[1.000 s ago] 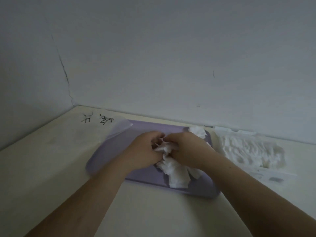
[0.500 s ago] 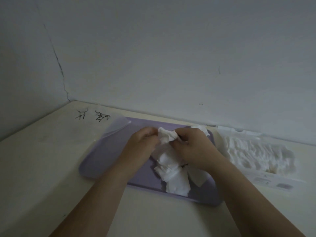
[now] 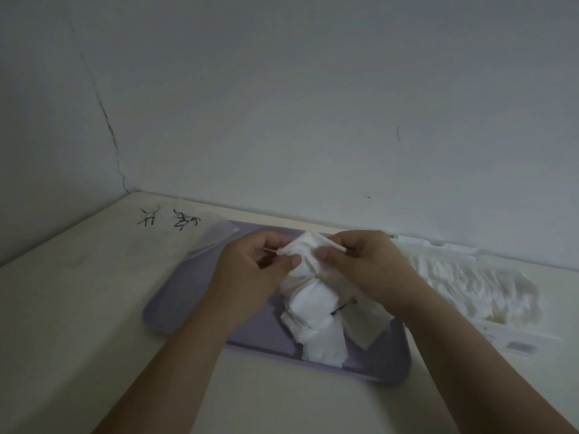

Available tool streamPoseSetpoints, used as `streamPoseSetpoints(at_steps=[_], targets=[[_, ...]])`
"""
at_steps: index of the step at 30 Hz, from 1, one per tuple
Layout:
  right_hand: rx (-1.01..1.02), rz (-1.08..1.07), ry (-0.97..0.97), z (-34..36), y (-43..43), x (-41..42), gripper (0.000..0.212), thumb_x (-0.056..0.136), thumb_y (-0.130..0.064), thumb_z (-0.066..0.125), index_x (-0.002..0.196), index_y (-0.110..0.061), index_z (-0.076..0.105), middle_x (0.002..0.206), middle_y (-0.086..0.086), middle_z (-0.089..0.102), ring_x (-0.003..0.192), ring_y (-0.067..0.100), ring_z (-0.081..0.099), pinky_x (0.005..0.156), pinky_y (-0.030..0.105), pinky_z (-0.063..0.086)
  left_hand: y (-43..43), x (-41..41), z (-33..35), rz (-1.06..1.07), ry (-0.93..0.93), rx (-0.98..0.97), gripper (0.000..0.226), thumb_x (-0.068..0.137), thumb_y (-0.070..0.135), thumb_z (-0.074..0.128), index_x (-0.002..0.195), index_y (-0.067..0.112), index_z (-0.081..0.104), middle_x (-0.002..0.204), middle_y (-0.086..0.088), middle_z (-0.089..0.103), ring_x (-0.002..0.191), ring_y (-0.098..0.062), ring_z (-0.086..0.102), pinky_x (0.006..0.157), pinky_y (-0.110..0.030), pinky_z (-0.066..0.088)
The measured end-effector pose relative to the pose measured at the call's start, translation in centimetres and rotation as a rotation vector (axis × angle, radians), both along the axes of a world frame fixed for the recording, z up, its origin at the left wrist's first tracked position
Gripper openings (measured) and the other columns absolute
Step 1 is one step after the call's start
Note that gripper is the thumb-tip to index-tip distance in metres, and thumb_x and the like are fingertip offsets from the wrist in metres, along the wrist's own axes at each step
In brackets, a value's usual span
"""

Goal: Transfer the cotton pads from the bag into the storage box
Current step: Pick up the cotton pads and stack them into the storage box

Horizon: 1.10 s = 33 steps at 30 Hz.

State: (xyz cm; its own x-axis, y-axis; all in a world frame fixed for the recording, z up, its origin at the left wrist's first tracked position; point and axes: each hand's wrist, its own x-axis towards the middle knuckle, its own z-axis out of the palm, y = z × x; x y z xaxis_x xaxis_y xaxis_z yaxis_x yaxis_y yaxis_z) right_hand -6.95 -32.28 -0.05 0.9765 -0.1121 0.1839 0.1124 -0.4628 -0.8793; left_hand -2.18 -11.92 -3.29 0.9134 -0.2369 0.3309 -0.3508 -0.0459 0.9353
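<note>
Both thumbs and fingertips pinch a clump of cotton pads: left hand and right hand grip its top, above the purple storage box. Some pads already lie there. The bag, far right, looks mostly full, so most remains.

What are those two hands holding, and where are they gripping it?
A bunch of cotton pads, pinched at its top end between the left hand and right hand; the rest hangs over the purple tray.
</note>
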Motion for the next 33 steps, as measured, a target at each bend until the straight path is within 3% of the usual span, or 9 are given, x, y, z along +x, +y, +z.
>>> streamPoseSetpoints(at_steps=[4,7,11,14,18,21,25,29,33], targets=[[-0.089,-0.112,-0.044,-0.4,-0.6,0.4,0.021,0.098,-0.027,0.07,0.083,-0.017,0.081,0.073,0.004,0.077,0.064,0.006,0.062,0.065,0.028,0.047,1.1,0.9,0.4,0.138,0.083,-0.145,0.009,0.086,0.019,0.084,0.093,0.018,0.077,0.077,0.003,0.073,0.063,-0.011,0.058,0.061,-0.027,0.048],[-0.043,-0.075,-0.011,0.1,0.0,0.0,0.021,0.1,-0.022,0.068,0.086,-0.019,0.083,0.077,-0.005,0.08,0.068,0.001,0.066,0.07,0.026,0.052,1.2,0.6,0.9,-0.054,0.197,-0.294,0.012,0.083,0.022,0.082,0.092,0.016,0.078,0.084,-0.013,0.07,0.065,-0.02,0.054,0.054,-0.028,0.045],[0.156,0.122,0.024,1.1,1.0,-0.9,0.026,0.101,-0.004,0.062,0.094,-0.016,0.084,0.094,0.016,0.081,0.084,0.014,0.073,0.085,0.043,0.062,0.3,-0.2,0.5,-0.146,0.193,-0.231,0.022,0.084,0.023,0.079,0.103,0.012,0.079,0.094,-0.019,0.074,0.078,-0.027,0.058,0.061,-0.032,0.051],[0.173,0.21,0.061,1.6,1.3,-1.3,0.036,0.102,0.008,0.051,0.105,-0.01,0.081,0.099,0.014,0.081,0.09,0.015,0.077,0.077,0.031,0.065,0.1,-0.4,0.3,-0.157,0.177,-0.159,0.019,0.092,0.015,0.076,0.111,0.011,0.078,0.103,-0.029,0.074,0.08,-0.03,0.06,0.07,-0.039,0.05],[0.398,0.301,0.215,2.5,1.5,-1.5,0.029,0.104,-0.006,0.051,0.112,-0.007,0.08,0.107,0.018,0.08,0.103,0.029,0.078,0.092,0.039,0.062,0.0,-0.6,0.2,-0.118,0.144,-0.145,0.015,0.094,0.011,0.074,0.108,0.014,0.079,0.101,-0.023,0.076,0.08,-0.024,0.066,0.07,-0.036,0.054],[0.474,0.246,0.223,2.5,1.7,-1.4,0.034,0.107,-0.02,0.051,0.108,-0.002,0.079,0.105,0.022,0.079,0.102,0.036,0.077,0.089,0.044,0.063,-0.3,-0.8,0.2,-0.077,0.104,-0.104,0.011,0.093,0.012,0.075,0.103,0.016,0.08,0.091,-0.019,0.077,0.073,-0.016,0.065,0.063,-0.028,0.053],[0.444,0.059,0.167,1.8,2.2,-1.3,0.03,0.107,-0.019,0.058,0.102,0.001,0.078,0.101,0.027,0.078,0.099,0.044,0.076,0.087,0.056,0.063,-0.5,-0.9,0.2,-0.066,0.096,-0.073,0.019,0.091,0.014,0.079,0.109,0.019,0.078,0.074,-0.014,0.069,0.061,-0.014,0.059,0.057,-0.022,0.049],[0.506,-0.092,0.18,2.0,1.3,-0.9,0.024,0.105,-0.019,0.061,0.1,-0.002,0.077,0.103,0.028,0.077,0.093,0.043,0.077,0.074,0.049,0.067,-0.1,-0.7,0.2,-0.066,0.128,-0.086,0.022,0.091,0.015,0.077,0.113,0.016,0.078,0.071,-0.005,0.069,0.058,-0.014,0.058,0.059,-0.025,0.05],[0.35,0.06,0.257,2.3,1.2,-1.3,0.029,0.107,-0.021,0.058,0.102,-0.003,0.08,0.099,0.029,0.077,0.085,0.044,0.077,0.074,0.046,0.067,-0.1,-0.8,0.4,-0.074,0.132,-0.148,0.015,0.088,0.023,0.076,0.095,0.011,0.079,0.065,-0.001,0.065,0.056,-0.012,0.054,0.054,-0.02,0.047]])
